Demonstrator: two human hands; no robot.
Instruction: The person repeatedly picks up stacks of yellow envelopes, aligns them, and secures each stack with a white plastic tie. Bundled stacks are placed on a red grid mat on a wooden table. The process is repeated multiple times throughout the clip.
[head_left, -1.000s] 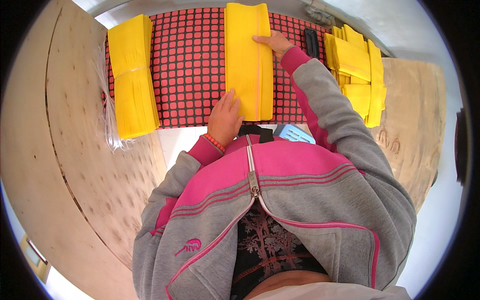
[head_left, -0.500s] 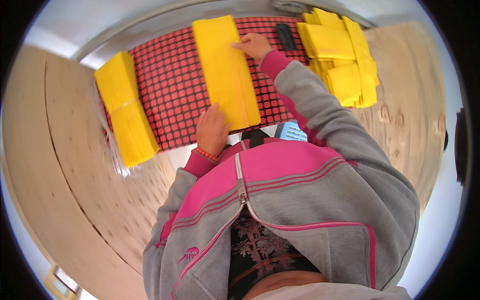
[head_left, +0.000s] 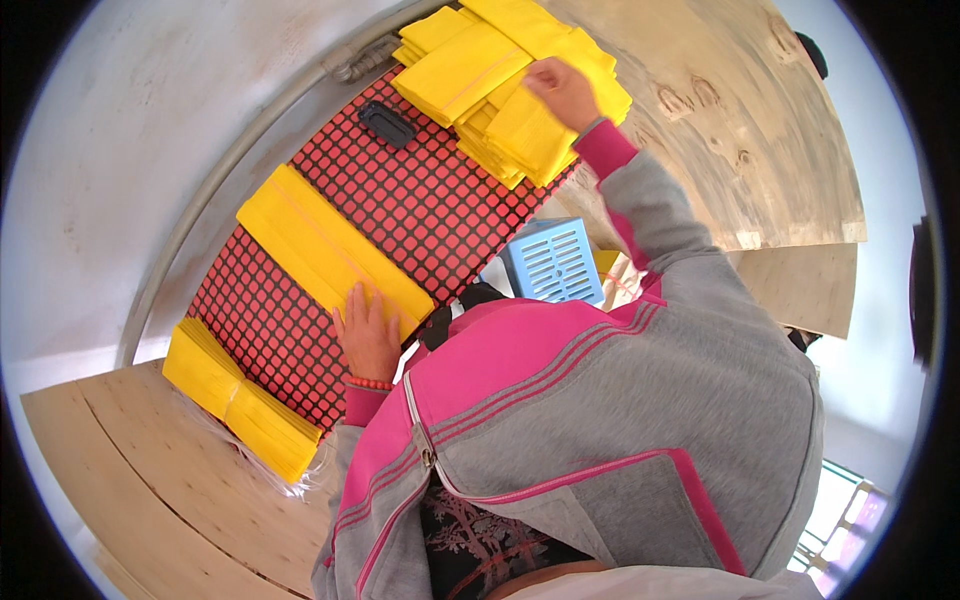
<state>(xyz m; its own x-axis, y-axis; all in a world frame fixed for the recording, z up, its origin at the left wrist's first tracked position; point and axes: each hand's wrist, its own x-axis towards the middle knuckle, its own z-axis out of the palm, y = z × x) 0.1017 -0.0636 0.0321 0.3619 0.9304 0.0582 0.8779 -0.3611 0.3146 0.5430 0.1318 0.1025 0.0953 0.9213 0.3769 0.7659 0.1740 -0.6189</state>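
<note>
A long folded yellow sheet [head_left: 310, 235], cloth-like with a faint orange stripe, lies across the red-and-black checked mat [head_left: 455, 215]. My left hand [head_left: 368, 335] rests flat on its near end, fingers stretched. To the far right, my right hand [head_left: 563, 92] is over a heap of folded yellow sheets [head_left: 460, 65]. Motion smears its fingers, and whether they grip a sheet cannot be made out. At the left edge of the mat is a bundle of yellow sheets [head_left: 240, 400], bound round its middle by a thin band.
A small black tray-like object [head_left: 387, 124] lies on the mat beside the heap. Close to my body stands a blue slotted plastic basket [head_left: 553, 262], below the mat's edge. Wooden boards [head_left: 740, 130] flank the mat, and a pipe [head_left: 190, 220] runs along the wall behind.
My right hand has left the middle sheet and moved right to the heap. My left hand stays on the sheet's near end. The whole view has turned towards the right.
</note>
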